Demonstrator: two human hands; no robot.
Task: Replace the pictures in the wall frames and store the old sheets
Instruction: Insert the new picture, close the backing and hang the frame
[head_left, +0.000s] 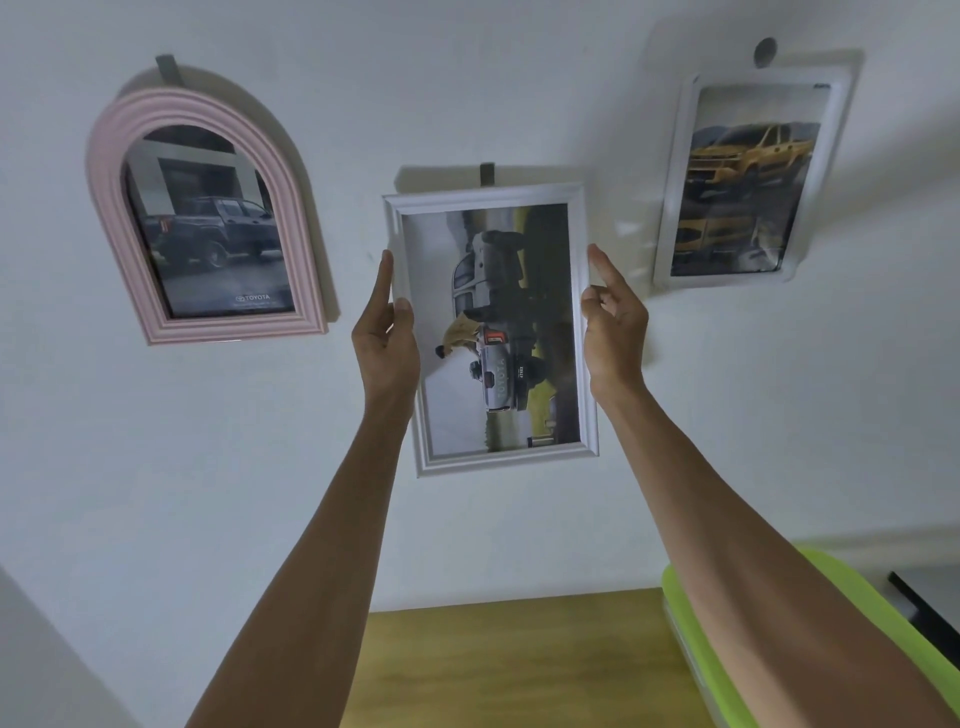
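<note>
Middle frame: white rectangular frame (493, 332), hung on the wall (519, 93), pickup photo turned sideways.
Grip: its side edges are clasped by left hand (387, 338) and right hand (613, 325).
Count: three frames, with pink arched frame (200, 218) left, white glossy frame (748, 182) right.

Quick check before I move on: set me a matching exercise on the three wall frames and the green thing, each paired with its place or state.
Things:
1. pink arched frame
2. white middle frame
3. white right frame
4. green object

Places or states:
A. holds yellow trucks picture
B. lies on the wooden surface
C. hangs untouched, leftmost
D. flanked by left hand and right hand

Pairs: 1-C, 2-D, 3-A, 4-B
</note>
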